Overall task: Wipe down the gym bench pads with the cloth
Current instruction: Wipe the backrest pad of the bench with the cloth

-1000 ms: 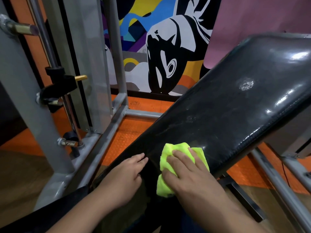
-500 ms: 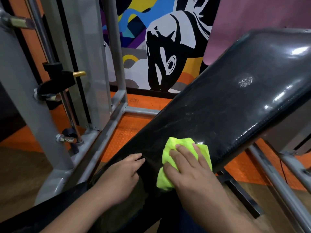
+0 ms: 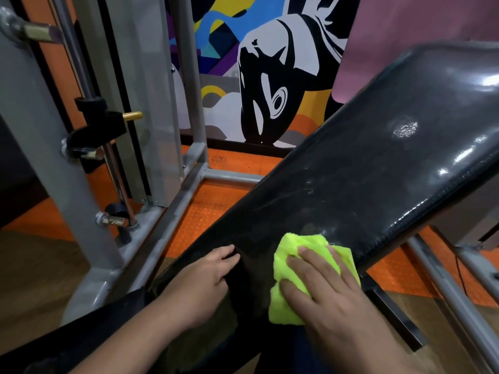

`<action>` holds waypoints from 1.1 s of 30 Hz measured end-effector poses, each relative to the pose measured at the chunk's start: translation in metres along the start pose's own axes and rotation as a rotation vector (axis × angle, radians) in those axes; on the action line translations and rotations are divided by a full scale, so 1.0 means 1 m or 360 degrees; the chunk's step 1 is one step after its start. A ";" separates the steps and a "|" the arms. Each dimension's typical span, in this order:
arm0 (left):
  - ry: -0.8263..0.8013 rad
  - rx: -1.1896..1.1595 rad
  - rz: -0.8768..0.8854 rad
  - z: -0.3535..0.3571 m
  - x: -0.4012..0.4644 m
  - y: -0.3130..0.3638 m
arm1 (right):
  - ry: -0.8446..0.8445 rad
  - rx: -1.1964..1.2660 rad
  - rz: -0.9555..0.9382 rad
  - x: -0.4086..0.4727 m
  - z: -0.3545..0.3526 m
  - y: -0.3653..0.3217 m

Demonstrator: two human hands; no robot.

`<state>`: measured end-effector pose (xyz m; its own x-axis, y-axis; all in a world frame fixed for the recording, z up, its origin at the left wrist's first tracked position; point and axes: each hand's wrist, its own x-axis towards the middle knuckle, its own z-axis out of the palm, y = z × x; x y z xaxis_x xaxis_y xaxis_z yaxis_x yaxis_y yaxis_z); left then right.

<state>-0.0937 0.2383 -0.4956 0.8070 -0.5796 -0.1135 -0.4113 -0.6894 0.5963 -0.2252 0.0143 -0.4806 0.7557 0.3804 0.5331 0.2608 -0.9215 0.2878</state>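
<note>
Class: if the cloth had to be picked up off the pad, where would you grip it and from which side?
Probably pinch the yellow-green cloth at its bunched far edge, from above: that fold stands clear beyond the right hand, which presses the rest flat on the bench pad.

Your right hand (image 3: 332, 290) presses a yellow-green cloth (image 3: 305, 268) flat against the black bench pad (image 3: 364, 179) at lower centre of the frame. Your left hand (image 3: 199, 284) rests on the pad's left edge, just beside the cloth. A grey metal frame (image 3: 172, 201) stands at left, a painted mural (image 3: 259, 76) at top centre.

Cloth (image 3: 294, 245) slightly farther up pad (image 3: 378, 163)
</note>
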 end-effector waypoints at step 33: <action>0.0044 -0.0040 0.0042 0.008 -0.002 -0.008 | -0.0322 0.0026 -0.0160 0.024 0.002 -0.023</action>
<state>-0.0954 0.2410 -0.5063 0.8076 -0.5849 -0.0756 -0.4222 -0.6628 0.6184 -0.2125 0.0447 -0.4762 0.8300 0.4483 0.3318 0.3493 -0.8816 0.3173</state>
